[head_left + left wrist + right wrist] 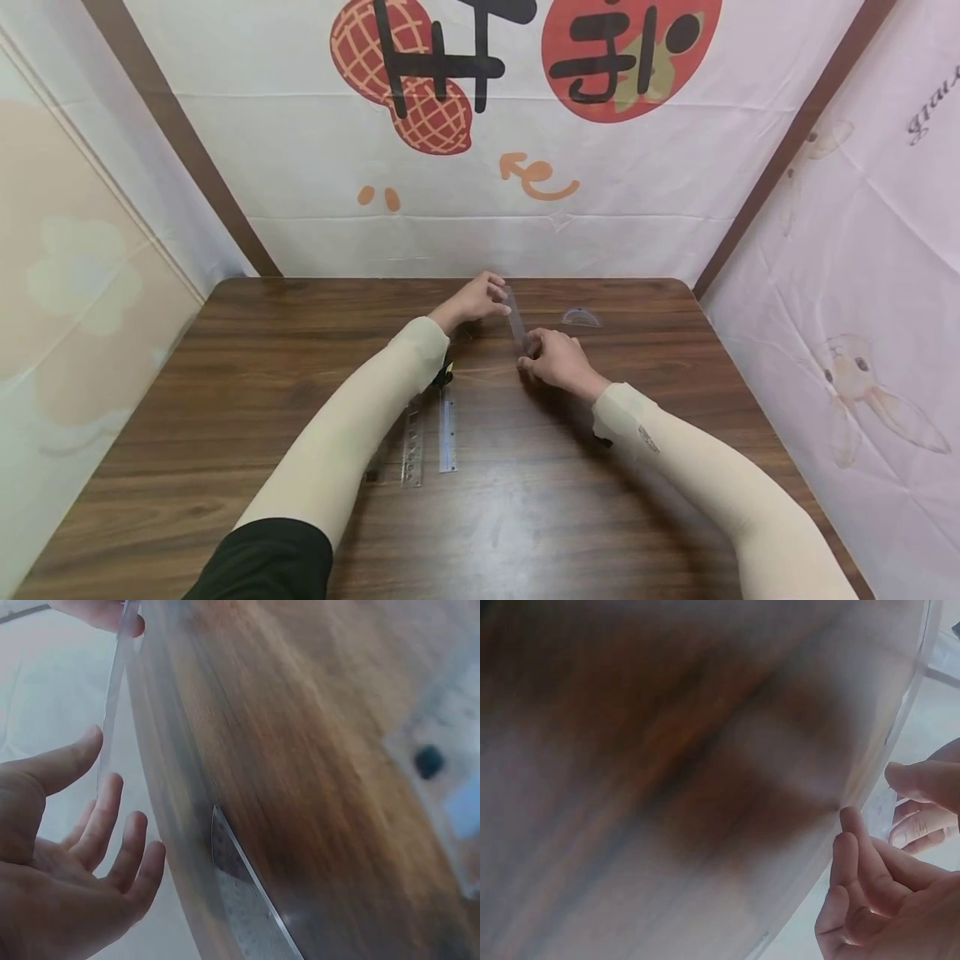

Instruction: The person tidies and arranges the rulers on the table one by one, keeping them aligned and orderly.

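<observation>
My right hand [558, 360] pinches the near end of a clear ruler [515, 318] between thumb and fingers, over the far part of the table. At the ruler's other end is my left hand [478, 298], its fingers loosely spread and its thumb tip right at the ruler's edge in the left wrist view. A clear set square [251, 915] lies on the wood below the left hand. To the right of the hands lies a clear protractor [581, 317].
Two more clear rulers lie nearer the body: one with a blue stripe [447, 437] and one with a row of cut-out shapes [412, 450]. My left forearm partly covers that area. A printed cloth wall [480, 242] stands behind the table's back edge.
</observation>
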A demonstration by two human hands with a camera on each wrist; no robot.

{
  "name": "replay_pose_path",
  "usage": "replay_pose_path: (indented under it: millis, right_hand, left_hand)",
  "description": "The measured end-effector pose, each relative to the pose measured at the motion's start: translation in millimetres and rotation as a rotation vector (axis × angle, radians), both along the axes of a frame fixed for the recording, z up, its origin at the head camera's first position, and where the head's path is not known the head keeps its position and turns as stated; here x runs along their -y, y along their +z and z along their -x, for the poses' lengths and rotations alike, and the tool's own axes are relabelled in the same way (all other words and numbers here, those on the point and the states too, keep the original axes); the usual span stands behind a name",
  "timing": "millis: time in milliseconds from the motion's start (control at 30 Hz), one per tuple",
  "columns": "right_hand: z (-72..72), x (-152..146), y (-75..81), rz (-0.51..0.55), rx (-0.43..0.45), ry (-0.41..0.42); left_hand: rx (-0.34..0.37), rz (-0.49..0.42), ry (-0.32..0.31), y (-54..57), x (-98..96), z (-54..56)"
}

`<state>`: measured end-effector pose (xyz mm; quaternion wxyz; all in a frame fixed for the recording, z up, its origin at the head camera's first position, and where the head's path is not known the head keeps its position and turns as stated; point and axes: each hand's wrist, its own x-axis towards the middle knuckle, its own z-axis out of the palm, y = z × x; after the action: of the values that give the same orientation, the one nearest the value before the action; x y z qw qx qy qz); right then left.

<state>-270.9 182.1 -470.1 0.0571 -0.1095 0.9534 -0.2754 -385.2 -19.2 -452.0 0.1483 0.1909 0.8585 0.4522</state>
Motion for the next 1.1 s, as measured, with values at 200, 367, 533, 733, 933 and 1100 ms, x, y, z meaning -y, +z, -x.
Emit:
replay_pose_path:
  millis: [200, 367, 533, 733, 933, 1100]
  right_hand:
    - [-5.8, 7, -0.7, 0.02, -0.047, 0.022]
    - [-9.8, 11, -0.8, 0.019, -0.081, 0.027]
    - [-20.1, 16, 1.6, 0.086, -0.049, 0.032]
    - [-29.9, 17, 0.9, 0.172, -0.053, 0.049]
    - [-37.4, 16, 4.1, 0.214, -0.039, 0.11]
    - [-44.5, 14, 4.9, 0.227, -0.025, 0.147]
  left_hand:
    - [-0.013, -0.045, 0.021, 2.6, 8.3, -8.4]
    - [-0.03, -0.057, 0.038, 4.6, 16.8, -15.1]
    - [0.001, -0.069, 0.026, 5.2, 29.2, -24.5]
    - [-0.014, -0.08, 0.032, 5.7, 36.5, -36.7]
    - [-0.035, -0.085, 0.068, 6.9, 43.0, -52.7]
    - [-0.048, -0.091, 0.07, 5.7, 47.6, -63.4]
